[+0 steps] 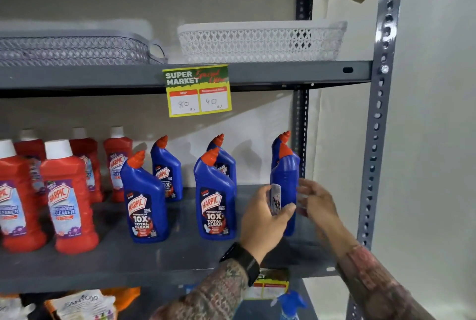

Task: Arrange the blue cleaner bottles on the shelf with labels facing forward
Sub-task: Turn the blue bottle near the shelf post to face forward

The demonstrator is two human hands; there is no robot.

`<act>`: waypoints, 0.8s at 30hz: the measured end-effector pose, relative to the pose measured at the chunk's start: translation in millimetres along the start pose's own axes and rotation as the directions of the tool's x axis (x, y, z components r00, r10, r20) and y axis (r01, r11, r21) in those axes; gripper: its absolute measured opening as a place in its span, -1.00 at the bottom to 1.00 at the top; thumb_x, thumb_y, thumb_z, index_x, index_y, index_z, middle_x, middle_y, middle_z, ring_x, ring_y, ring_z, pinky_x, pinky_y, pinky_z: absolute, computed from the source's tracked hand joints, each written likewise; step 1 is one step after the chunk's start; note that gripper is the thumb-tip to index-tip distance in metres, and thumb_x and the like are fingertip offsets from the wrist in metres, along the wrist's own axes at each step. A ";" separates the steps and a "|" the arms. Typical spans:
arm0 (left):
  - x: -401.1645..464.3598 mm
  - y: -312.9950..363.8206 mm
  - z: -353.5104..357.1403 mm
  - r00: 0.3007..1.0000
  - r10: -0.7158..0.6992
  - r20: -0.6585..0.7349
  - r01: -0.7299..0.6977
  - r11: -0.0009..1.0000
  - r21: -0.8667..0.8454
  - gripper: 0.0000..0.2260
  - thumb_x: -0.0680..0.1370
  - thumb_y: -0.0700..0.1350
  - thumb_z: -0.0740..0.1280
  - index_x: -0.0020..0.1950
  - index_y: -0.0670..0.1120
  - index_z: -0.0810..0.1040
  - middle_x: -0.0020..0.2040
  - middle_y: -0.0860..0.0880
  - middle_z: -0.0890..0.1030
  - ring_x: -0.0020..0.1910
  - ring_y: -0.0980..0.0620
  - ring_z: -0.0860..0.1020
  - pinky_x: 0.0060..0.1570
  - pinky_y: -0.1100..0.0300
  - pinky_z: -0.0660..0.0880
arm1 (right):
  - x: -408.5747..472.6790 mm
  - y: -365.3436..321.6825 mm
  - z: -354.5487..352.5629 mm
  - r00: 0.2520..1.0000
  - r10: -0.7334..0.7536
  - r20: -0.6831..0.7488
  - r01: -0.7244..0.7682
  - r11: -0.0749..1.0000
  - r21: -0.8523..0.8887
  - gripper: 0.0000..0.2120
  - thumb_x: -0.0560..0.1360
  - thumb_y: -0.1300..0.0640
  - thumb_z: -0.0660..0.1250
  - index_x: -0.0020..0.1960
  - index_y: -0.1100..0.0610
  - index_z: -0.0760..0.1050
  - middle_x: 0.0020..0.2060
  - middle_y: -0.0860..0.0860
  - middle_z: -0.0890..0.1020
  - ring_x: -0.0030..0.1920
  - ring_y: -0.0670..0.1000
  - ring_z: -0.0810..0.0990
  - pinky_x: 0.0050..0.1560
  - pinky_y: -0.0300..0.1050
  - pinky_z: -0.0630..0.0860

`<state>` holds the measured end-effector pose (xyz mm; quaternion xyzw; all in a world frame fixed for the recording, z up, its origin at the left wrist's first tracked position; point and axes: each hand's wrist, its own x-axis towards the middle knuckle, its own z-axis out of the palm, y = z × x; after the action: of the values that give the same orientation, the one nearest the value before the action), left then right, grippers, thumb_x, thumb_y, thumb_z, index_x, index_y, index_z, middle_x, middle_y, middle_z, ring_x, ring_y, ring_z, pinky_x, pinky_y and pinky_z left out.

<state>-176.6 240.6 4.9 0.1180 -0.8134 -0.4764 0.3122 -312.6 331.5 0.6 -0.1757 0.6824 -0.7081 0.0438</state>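
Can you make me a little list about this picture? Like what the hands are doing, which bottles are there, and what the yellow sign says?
place: grey metal shelf in a shop
left hand: gripping the turned blue bottle low down
right hand: touching that bottle's other side
turned blue bottle: upright, label facing sideways, not forward yet
front blue bottles: two, labels facing forward
back blue bottles: three, partly hidden
red bottles: on the left, white caps
price sign: 80 and 40
upper shelf: grey basket and white basket

Tattooed forearms [224,291] — black wristwatch [244,263]
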 end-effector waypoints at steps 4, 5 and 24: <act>11.7 -5.1 21.8 0.995 -0.085 -0.052 0.086 0.996 0.023 -0.52 0.47 0.21 0.49 0.30 0.20 0.38 0.22 0.13 0.61 0.13 0.12 0.63 0.16 0.11 0.58 | 10.5 12.2 5.3 0.968 0.127 0.218 -0.129 0.992 -0.008 -0.77 0.62 0.21 0.23 0.06 0.08 0.67 -0.01 0.20 0.77 -0.12 0.13 0.73 -0.07 0.03 0.64; 12.5 -5.7 24.8 0.994 -0.089 -0.066 0.091 0.995 0.034 -0.47 0.47 0.21 0.50 0.36 0.17 0.39 0.24 0.13 0.60 0.15 0.12 0.62 0.16 0.14 0.56 | 9.8 13.9 5.0 0.960 0.135 0.245 -0.140 0.990 0.007 -0.79 0.62 0.14 0.27 0.04 0.11 0.69 -0.01 0.23 0.78 -0.12 0.14 0.76 -0.10 0.00 0.65; 29.3 4.0 -12.9 0.979 -0.049 0.197 0.099 0.962 -0.256 -0.71 0.69 -0.15 0.30 0.41 -0.03 0.54 0.26 -0.06 0.71 0.28 -0.04 0.67 0.38 -0.15 0.55 | -15.5 -16.0 -15.3 0.964 -0.006 0.266 -0.045 0.982 0.183 -0.83 0.69 0.17 0.27 0.26 0.08 0.51 0.05 0.13 0.69 -0.03 0.13 0.66 0.03 0.17 0.61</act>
<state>-191.0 219.3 24.3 0.0601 -0.7636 -0.6008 0.2287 -300.0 351.7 13.2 -0.2573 0.6024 -0.7388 0.1582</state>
